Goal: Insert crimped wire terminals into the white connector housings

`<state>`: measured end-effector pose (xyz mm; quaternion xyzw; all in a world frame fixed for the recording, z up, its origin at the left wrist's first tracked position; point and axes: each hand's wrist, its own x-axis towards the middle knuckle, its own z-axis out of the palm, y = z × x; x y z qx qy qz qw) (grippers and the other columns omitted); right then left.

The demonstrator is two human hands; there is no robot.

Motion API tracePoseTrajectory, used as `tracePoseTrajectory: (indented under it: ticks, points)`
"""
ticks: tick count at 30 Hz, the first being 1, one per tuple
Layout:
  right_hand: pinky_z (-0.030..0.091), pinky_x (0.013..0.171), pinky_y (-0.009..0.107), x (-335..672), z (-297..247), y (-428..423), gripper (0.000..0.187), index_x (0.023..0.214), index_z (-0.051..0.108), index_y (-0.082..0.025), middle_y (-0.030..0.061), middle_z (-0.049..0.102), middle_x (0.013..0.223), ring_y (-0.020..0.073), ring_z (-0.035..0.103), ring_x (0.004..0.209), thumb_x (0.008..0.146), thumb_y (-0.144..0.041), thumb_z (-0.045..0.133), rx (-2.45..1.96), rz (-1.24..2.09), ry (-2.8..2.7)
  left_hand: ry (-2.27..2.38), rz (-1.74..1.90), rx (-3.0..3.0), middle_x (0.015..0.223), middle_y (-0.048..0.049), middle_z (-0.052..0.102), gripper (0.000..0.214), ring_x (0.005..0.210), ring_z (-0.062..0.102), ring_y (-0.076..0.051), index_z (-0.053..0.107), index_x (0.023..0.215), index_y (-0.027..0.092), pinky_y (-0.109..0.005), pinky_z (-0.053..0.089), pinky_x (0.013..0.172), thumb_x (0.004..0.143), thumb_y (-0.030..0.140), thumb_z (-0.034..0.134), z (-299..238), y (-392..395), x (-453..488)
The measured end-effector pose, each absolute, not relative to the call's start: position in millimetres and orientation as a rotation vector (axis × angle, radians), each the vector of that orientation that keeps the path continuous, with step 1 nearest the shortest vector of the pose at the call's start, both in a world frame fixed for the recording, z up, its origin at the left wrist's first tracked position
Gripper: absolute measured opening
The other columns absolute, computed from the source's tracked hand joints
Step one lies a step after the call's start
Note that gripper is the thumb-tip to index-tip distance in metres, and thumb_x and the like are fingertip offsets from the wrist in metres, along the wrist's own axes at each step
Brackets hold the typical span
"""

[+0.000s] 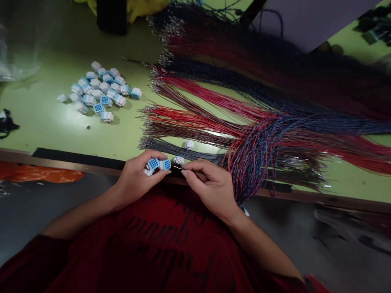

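Observation:
My left hand [139, 175] is curled at the table's front edge, gripping white and blue plastic connectors [159, 164] between thumb and fingers. My right hand [207, 183] is closed beside it, pinching the thin end of a wire [179, 167] that points at those connectors. A bundle of red and blue wires [253, 158] drapes over the right wrist. Two more connectors lie just beyond the hands, one [179, 160] close to the fingertips and one [189, 144] on the grey wires.
A heap of several white and blue connectors [100, 91] lies at the left of the green table [45, 118]. Fanned bundles of red, blue, brown and grey wires [214, 106] cover the right half. An orange bag [36, 173] sits below the table edge.

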<state>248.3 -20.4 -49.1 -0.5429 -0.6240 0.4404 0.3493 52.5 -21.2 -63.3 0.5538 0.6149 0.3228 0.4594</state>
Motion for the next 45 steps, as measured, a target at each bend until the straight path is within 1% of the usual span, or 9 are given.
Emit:
tracePoseTrajectory:
  ticks: [4,6,9,16,23,28,34,39,45]
  points:
    - [0.046,0.054,0.022,247.7,-51.3,-17.9,0.011,0.084,0.076,-0.021,0.0007,0.071,0.072,0.011,0.059,0.059,0.084,-0.02,0.065,-1.427,1.117,-1.629,1.507,0.806,1.332,0.083,-0.0018,0.072,0.026,0.071,0.064,-0.018,0.073,0.088,0.022,-0.026,0.052,0.068,0.067,0.03,0.086,-63.6,-20.6,51.8]
    - [0.046,0.054,0.022,247.1,-52.4,-16.5,0.011,0.084,0.075,-0.021,-0.0006,0.069,0.068,0.0105,0.057,0.057,0.084,-0.02,0.065,-1.433,1.096,-1.649,1.489,0.802,1.278,0.077,-0.0005,0.07,0.028,0.062,0.06,-0.015,0.072,0.084,0.022,-0.024,0.049,0.059,0.063,0.031,0.088,-63.0,-19.2,51.4]
    - [0.05,0.061,0.023,246.0,-53.4,-15.0,0.01,0.082,0.073,-0.02,-0.0004,0.071,0.072,0.0117,0.062,0.063,0.085,-0.019,0.064,-1.405,1.092,-1.662,1.455,0.78,1.118,0.065,0.0024,0.065,0.032,0.048,0.053,-0.011,0.071,0.082,0.021,-0.022,0.044,0.047,0.059,0.032,0.09,-61.9,-17.8,51.4]
    - [0.05,0.061,0.021,244.0,-51.8,-17.4,0.009,0.082,0.068,-0.019,-0.001,0.07,0.071,0.0104,0.065,0.063,0.087,-0.016,0.061,-1.362,1.042,-1.753,1.297,0.63,0.852,0.051,0.005,0.059,0.036,0.039,0.054,-0.011,0.061,0.097,0.018,-0.019,0.044,0.038,0.069,0.027,0.082,-53.0,-14.8,44.0]
    - [0.049,0.063,0.021,242.7,-45.8,-18.3,0.011,0.081,0.064,-0.019,-0.0012,0.068,0.072,0.0099,0.064,0.064,0.088,-0.012,0.058,-1.306,0.945,-1.852,1.069,0.637,0.713,0.05,0.0055,0.059,0.03,0.037,0.048,-0.006,0.058,0.107,0.02,-0.014,0.037,0.039,0.084,0.031,0.074,-45.5,-18.1,30.3]
    - [0.048,0.062,0.021,241.9,-42.6,-21.4,0.01,0.082,0.062,-0.019,-0.0013,0.07,0.075,0.0096,0.062,0.064,0.088,-0.013,0.057,-1.296,0.974,-1.858,0.951,0.669,0.522,0.046,0.0081,0.055,0.037,0.031,0.041,-0.005,0.057,0.103,0.021,-0.012,0.031,0.034,0.08,0.04,0.079,-59.1,-21.0,39.8]
    - [0.048,0.063,0.019,244.5,-44.4,-24.2,0.01,0.086,0.062,-0.018,-0.0004,0.069,0.075,0.0091,0.062,0.065,0.09,-0.012,0.055,-1.27,1.011,-1.869,0.966,0.711,0.503,0.063,0.0026,0.068,0.043,0.033,0.044,-0.004,0.057,0.103,0.021,-0.012,0.032,0.032,0.076,0.041,0.083,-67.8,-21.3,46.7]
    - [0.049,0.065,0.021,246.6,-47.1,-23.4,0.012,0.088,0.062,-0.017,0.0001,0.07,0.076,0.0098,0.063,0.067,0.092,-0.012,0.052,-1.248,1.018,-1.905,0.963,0.678,0.518,0.049,0.0075,0.058,0.038,0.032,0.043,-0.005,0.057,0.105,0.022,-0.012,0.034,0.034,0.08,0.041,0.079,-68.5,-21.7,46.3]
    - [0.049,0.067,0.022,246.8,-50.2,-22.7,0.012,0.088,0.062,-0.017,0.0014,0.071,0.079,0.0107,0.065,0.07,0.091,-0.011,0.052,-1.263,0.982,-1.948,0.953,0.675,0.525,0.051,0.0077,0.06,0.039,0.032,0.045,-0.005,0.057,0.104,0.021,-0.012,0.034,0.034,0.079,0.04,0.08,-68.0,-18.9,47.8]
